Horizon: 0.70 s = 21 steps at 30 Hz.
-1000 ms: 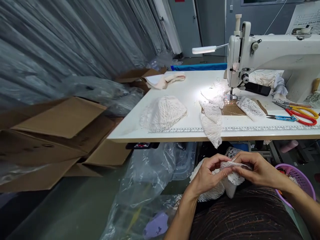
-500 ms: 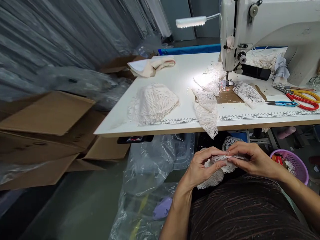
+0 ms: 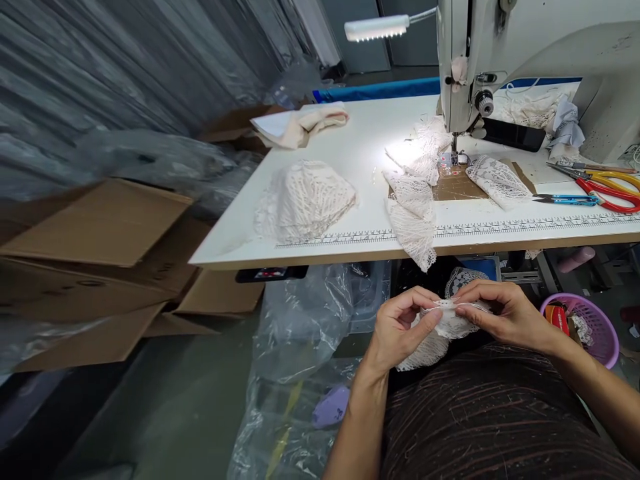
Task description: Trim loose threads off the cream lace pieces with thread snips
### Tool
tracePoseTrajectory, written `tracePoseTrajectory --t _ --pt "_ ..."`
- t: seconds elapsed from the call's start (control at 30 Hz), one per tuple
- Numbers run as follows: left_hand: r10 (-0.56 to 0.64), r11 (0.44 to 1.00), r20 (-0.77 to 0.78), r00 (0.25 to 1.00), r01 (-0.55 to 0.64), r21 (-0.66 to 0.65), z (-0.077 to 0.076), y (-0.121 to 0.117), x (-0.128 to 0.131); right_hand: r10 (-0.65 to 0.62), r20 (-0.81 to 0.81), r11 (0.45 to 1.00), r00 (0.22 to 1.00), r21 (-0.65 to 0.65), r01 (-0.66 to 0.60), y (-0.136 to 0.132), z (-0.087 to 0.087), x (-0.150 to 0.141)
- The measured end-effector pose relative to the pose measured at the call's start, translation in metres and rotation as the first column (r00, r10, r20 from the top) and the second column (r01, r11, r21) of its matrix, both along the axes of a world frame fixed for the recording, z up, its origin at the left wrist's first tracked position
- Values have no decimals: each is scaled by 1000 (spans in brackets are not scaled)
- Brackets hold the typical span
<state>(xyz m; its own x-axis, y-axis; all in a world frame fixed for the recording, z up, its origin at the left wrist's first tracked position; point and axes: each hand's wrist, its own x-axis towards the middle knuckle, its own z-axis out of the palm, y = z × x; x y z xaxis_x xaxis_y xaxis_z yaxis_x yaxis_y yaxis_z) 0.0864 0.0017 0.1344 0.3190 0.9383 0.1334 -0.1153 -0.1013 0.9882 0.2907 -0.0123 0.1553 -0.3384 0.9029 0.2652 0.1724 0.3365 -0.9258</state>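
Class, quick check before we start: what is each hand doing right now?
Left hand: closed, pinching the white lace between thumb and fingers.
Right hand: closed, pinching the same lace.

The left hand (image 3: 407, 328) and the right hand (image 3: 505, 313) are near each other, low in the view. In each, thumb and index finger make a pinch. Both forearms come from below, slanting inward.
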Motion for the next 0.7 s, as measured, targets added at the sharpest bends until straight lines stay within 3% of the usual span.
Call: tracePoseTrajectory --t 0.17,0.37,0.57,0.7 --pt "63 996 38 997 -61 -69 1 -1 2 -105 -22 983 994 -152 101 -4 -8 -6" --pt "128 984 16 992 -125 -127 2 -3 5 -155 -68 968 986 -210 138 -6 -14 -10" --pt "215 966 2 977 -212 -149 0 -5 6 -150 -163 939 975 -332 89 -7 -15 -11" --pt "217 970 -22 976 -218 -105 -2 -4 4 -120 -148 943 982 -325 66 -7 -16 -10"
